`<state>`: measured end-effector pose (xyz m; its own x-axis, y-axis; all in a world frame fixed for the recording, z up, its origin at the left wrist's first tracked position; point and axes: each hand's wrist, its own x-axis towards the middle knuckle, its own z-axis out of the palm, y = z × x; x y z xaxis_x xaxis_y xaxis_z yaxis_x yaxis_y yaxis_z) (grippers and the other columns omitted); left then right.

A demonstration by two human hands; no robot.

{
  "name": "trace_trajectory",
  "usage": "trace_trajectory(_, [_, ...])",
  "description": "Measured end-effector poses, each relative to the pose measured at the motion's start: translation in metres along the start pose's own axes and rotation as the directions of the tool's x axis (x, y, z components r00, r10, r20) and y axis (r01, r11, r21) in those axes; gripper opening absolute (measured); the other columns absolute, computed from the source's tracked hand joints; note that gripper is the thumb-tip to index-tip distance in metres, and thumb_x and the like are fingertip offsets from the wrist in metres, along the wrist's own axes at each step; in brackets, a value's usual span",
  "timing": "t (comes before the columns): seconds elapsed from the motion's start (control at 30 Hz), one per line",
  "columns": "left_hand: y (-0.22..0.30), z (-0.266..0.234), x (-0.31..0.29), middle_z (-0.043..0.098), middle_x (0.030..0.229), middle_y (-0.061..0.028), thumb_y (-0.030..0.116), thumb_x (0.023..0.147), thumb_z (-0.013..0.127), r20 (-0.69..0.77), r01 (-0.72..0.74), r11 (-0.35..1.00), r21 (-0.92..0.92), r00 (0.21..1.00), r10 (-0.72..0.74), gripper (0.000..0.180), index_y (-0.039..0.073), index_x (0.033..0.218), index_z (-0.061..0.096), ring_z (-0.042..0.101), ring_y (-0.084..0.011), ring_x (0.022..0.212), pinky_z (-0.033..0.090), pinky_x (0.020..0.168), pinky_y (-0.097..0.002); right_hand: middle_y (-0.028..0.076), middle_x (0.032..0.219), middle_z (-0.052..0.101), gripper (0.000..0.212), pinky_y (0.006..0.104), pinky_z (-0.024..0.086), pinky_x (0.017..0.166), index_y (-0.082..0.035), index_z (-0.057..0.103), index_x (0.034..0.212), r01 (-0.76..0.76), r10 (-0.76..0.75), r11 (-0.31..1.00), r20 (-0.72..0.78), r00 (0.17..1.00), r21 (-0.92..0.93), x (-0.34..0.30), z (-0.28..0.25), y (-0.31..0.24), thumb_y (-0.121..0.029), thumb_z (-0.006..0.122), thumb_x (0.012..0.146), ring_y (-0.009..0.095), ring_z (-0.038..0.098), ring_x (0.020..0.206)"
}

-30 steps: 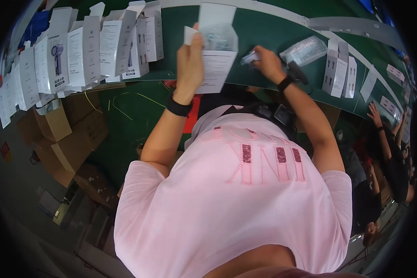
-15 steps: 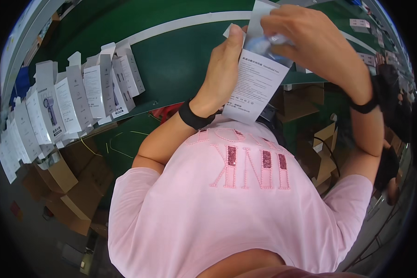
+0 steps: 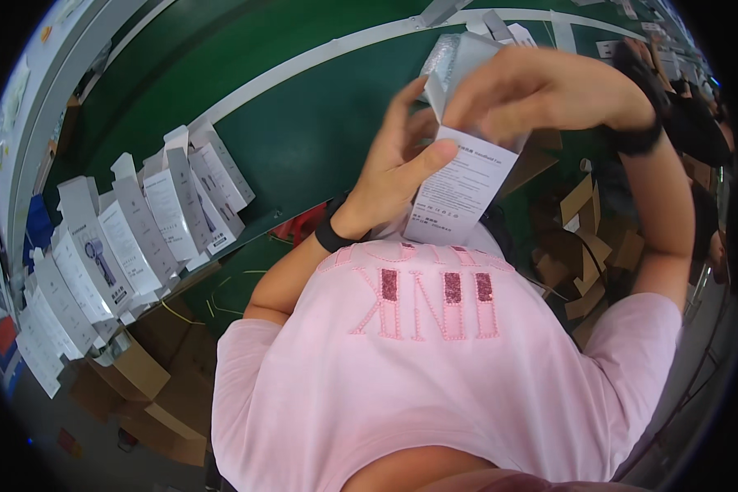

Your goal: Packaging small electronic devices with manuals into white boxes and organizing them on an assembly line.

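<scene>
The white carton (image 3: 461, 190) is held up in front of the pink shirt (image 3: 435, 361), its printed face toward the wearer and its top end open. At its left side is the left hand (image 3: 402, 168), fingers closed on it, the thumb lying across the printed face near the open end. At the carton's open end is the right hand (image 3: 533, 97), its fingers bent down toward the mouth; they are blurred and partly hidden, so I cannot tell how far apart they are or whether they grip anything. Just beyond the carton's open end lies a clear bubble-wrap packet (image 3: 439, 62). Beyond the carton and to its left stretches the green counter (image 3: 303, 131), and well to the carton's left a row of white boxes (image 3: 127, 238) stands along the near edge, several with flaps up. Brown cardboard boxes (image 3: 143, 373) lie below and left of the carton, and a co-worker's dark sleeve (image 3: 701, 123) shows far to its right
</scene>
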<state>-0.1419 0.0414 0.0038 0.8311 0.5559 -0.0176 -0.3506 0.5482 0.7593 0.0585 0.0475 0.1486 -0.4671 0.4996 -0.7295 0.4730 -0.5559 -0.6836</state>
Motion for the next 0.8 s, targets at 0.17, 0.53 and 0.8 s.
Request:
trace_trajectory(0.17, [-0.004,-0.011,0.0,0.058,0.118,-0.0139,0.018,0.081,0.076,0.027,-0.129,0.99,0.061,0.991,0.128,0.068,0.003,0.134,0.038,0.06,-0.0192,0.104,0.049,0.088,-0.0326,0.014,0.134,0.051,0.089,0.0339,0.043,0.1,-0.006,0.038,0.143,0.231,-0.205,0.966,-0.883,0.423,-0.114,-0.033,0.049,0.065,-0.037,0.081,0.072,0.022,0.049,0.12])
trace_trajectory(0.53, [-0.004,0.006,0.043,0.062,0.113,-0.0149,0.023,0.085,0.072,0.212,0.058,0.904,0.423,0.964,-0.161,0.051,0.003,0.128,0.052,0.062,-0.0191,0.099,0.052,0.08,-0.0316,0.012,0.122,0.062,0.04,0.0278,0.05,0.084,0.001,0.058,0.127,0.614,-0.27,0.789,-0.881,0.388,0.029,-0.015,0.088,0.126,-0.021,0.058,0.093,0.017,0.063,0.101])
trace_trajectory(0.8, [-0.042,0.074,0.093,0.057,0.122,-0.0147,0.012,0.085,0.07,0.166,0.116,0.92,0.375,0.968,-0.189,0.053,0.003,0.133,0.048,0.061,-0.0203,0.1,0.052,0.083,-0.0315,0.015,0.118,0.065,0.027,0.0318,0.048,0.09,0.001,0.065,0.114,0.464,-0.521,0.808,-0.809,0.273,-0.364,-0.072,0.044,0.193,-0.004,0.051,0.092,0.022,0.062,0.105])
